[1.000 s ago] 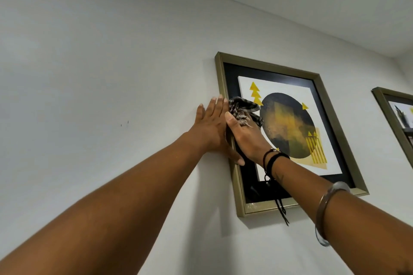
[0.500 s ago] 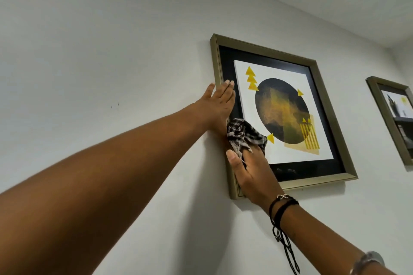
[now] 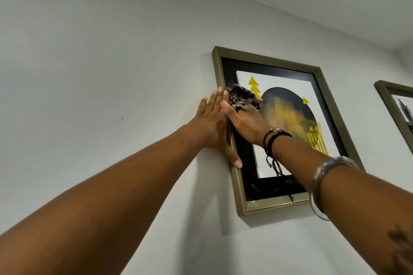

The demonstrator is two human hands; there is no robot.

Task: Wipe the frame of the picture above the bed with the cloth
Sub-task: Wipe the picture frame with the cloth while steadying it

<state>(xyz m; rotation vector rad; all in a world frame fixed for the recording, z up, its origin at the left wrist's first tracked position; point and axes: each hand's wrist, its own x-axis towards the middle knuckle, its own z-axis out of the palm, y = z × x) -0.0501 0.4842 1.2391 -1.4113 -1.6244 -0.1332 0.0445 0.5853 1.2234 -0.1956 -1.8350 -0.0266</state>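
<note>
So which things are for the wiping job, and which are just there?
For the job:
- cloth under the right hand
- gold picture frame
- left hand flat against its side

Just there:
- second picture
- bracelets

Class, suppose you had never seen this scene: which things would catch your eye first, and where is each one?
First, the gold-framed picture with its dark circle and yellow triangles, hung right of centre on the white wall. Then the two bare arms reaching up to its left edge: the left hand lies flat against wall and frame, and the right hand presses a checked cloth onto the glass.
</note>
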